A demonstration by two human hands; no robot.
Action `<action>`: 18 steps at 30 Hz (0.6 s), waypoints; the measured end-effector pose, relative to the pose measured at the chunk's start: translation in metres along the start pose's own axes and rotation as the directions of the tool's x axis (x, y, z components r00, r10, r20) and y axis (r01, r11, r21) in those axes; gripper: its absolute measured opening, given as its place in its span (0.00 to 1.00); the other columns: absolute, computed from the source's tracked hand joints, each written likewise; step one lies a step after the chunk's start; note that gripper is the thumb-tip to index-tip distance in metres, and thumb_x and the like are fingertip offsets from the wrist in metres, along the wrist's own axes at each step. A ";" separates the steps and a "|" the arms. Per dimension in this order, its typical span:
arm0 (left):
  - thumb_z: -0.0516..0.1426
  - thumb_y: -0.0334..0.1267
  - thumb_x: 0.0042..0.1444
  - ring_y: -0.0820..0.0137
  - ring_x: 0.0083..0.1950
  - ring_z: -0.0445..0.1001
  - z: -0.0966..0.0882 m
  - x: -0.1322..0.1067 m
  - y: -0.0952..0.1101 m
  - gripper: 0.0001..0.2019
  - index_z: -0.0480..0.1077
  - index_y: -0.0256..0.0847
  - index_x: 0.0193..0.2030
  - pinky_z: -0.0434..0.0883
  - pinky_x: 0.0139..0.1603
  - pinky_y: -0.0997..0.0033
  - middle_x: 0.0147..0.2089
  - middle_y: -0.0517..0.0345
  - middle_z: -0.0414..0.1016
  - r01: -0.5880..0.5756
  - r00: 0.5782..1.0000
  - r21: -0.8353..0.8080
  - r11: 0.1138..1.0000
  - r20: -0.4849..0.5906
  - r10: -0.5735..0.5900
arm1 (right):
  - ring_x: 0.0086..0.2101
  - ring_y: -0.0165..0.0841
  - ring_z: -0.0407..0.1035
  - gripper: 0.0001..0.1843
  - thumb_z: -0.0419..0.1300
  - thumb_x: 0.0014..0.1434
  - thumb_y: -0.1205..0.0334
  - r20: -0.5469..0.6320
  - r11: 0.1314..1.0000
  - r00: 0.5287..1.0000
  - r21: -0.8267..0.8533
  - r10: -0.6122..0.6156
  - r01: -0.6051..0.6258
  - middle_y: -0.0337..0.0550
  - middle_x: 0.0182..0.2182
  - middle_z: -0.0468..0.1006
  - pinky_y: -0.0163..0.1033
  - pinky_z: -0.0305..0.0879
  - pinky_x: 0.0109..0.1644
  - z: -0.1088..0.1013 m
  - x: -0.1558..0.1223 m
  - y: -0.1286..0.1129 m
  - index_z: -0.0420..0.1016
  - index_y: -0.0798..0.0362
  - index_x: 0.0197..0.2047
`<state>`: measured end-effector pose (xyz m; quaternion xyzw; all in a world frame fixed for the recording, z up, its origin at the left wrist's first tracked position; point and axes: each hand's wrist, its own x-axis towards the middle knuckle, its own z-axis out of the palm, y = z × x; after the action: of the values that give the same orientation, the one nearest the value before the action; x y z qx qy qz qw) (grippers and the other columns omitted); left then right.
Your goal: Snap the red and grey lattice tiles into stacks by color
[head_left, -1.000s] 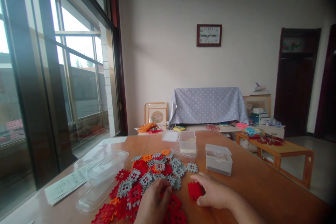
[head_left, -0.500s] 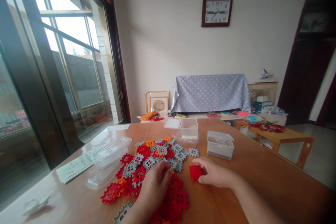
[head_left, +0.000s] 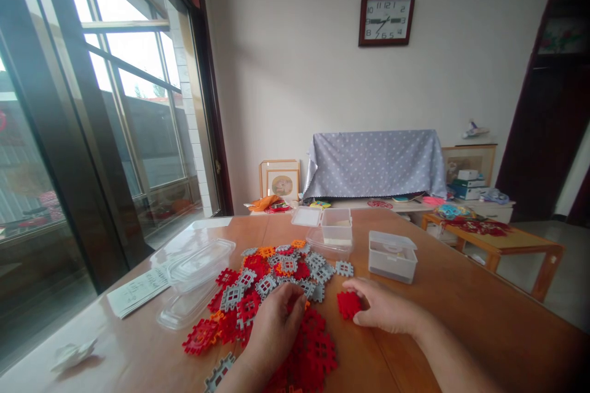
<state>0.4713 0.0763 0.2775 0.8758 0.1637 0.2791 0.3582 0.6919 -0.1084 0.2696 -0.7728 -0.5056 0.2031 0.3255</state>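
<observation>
The tiles [head_left: 232, 298] look like smooth, slightly matt plastic, and the tubs [head_left: 198, 264] are clear, shiny plastic. The table [head_left: 428, 325] is glossy varnished wood, pretty reflective. The sheets [head_left: 137, 291] are plain paper, and the dotted cover [head_left: 373, 163] is soft cloth.

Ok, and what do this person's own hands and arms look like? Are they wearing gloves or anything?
No gloves: the left hand and right hand are both bare. The left forearm and right forearm are bare too, with no sleeve in view, and I can see no watch, ring or bracelet.
</observation>
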 end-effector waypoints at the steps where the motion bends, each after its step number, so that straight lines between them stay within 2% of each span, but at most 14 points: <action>1: 0.53 0.44 0.67 0.65 0.43 0.76 0.000 0.000 0.000 0.11 0.74 0.43 0.40 0.68 0.45 0.71 0.41 0.56 0.79 0.002 1.000 0.000 1.000 0.001 -0.002 | 0.43 0.39 0.72 0.30 0.67 0.46 0.67 -0.002 1.000 1.000 0.003 0.000 0.000 0.40 0.45 0.80 0.36 0.66 0.46 0.001 0.000 0.000 0.76 0.47 0.54; 7: 0.53 0.45 0.67 0.64 0.44 0.76 0.000 0.001 0.000 0.11 0.74 0.43 0.40 0.68 0.45 0.71 0.41 0.55 0.80 0.015 1.000 0.002 1.000 0.018 -0.015 | 0.42 0.39 0.74 0.31 0.67 0.47 0.67 0.018 0.998 1.000 0.057 -0.008 0.007 0.40 0.44 0.82 0.37 0.68 0.46 0.002 0.002 0.002 0.75 0.47 0.57; 13: 0.53 0.45 0.67 0.64 0.45 0.76 0.001 0.001 -0.001 0.11 0.73 0.43 0.40 0.68 0.45 0.71 0.41 0.55 0.80 0.025 1.000 0.005 1.000 0.019 -0.025 | 0.51 0.43 0.75 0.35 0.67 0.49 0.67 0.039 0.990 0.998 0.135 -0.055 0.049 0.46 0.54 0.80 0.41 0.70 0.54 -0.001 0.002 0.008 0.72 0.50 0.63; 18: 0.53 0.45 0.68 0.64 0.45 0.76 0.002 0.001 -0.003 0.12 0.73 0.43 0.41 0.68 0.46 0.71 0.42 0.55 0.80 0.021 1.000 0.005 1.000 0.021 -0.022 | 0.56 0.44 0.73 0.38 0.67 0.50 0.65 0.033 0.989 0.999 0.145 -0.040 0.034 0.50 0.58 0.78 0.44 0.68 0.60 -0.003 0.002 0.014 0.70 0.52 0.65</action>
<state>0.4730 0.0781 0.2749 0.8778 0.1699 0.2653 0.3608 0.7039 -0.1115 0.2617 -0.7338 -0.5096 0.2471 0.3752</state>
